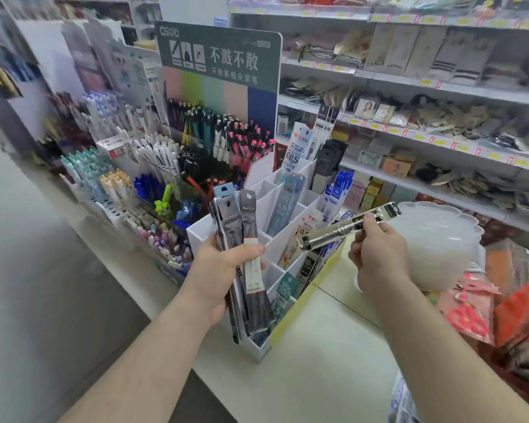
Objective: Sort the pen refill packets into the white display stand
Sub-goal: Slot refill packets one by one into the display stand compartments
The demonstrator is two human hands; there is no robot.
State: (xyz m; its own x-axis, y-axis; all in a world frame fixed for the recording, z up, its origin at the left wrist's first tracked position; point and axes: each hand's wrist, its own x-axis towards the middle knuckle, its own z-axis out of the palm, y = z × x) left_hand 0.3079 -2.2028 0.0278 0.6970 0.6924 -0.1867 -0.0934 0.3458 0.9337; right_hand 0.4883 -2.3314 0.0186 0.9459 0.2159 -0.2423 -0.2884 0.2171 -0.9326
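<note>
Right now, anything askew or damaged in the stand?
Nothing damaged. Packets in the white display stand sit upright. Left hand grips a fanned bunch of packets; right hand pinches one packet, tilted over the stand.

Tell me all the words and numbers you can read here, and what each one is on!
"不溅不散": green sign board above the pens.
"AIHAO": dark packets gripped in the left hand.
"0.5": white packet standing at the back of the white display stand.
"0.5": teal packet in a front slot.
"DANLE": sock card on the shelf.
Too blurred: the silver-black packet pinched in the right hand, the sign's smaller line, and the price tags.
</note>
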